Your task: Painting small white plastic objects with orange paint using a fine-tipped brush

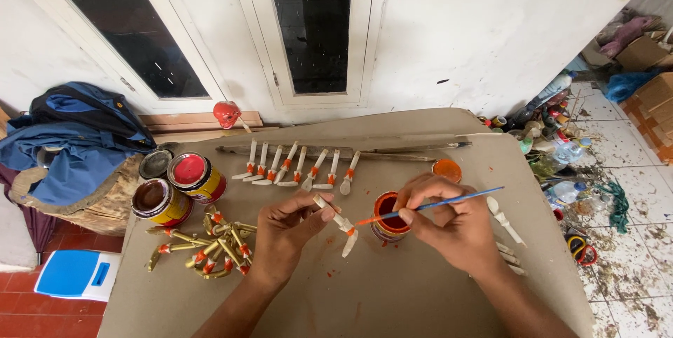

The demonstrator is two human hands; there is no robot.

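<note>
Gripping a small wooden spoon (339,223) over the table (392,289), left hand (284,233) pinches its handle; right hand (452,229) closes on a blue-handled paintbrush (434,205); best keep the spoon steady, light strokes, tip loaded sparingly from the orange paint pot (388,217).

We see a matt, brownish cardboard-like tabletop (392,296) smeared with orange paint. The small spoon (338,220) in our left hand (284,236) looks like pale bare wood, with a wet glossy orange band. The paint tins (198,177) are shiny metal (lids rimmed with dried paint). The gold pieces (210,247) gleam, and the blue cloth (77,142) looks soft.
</note>
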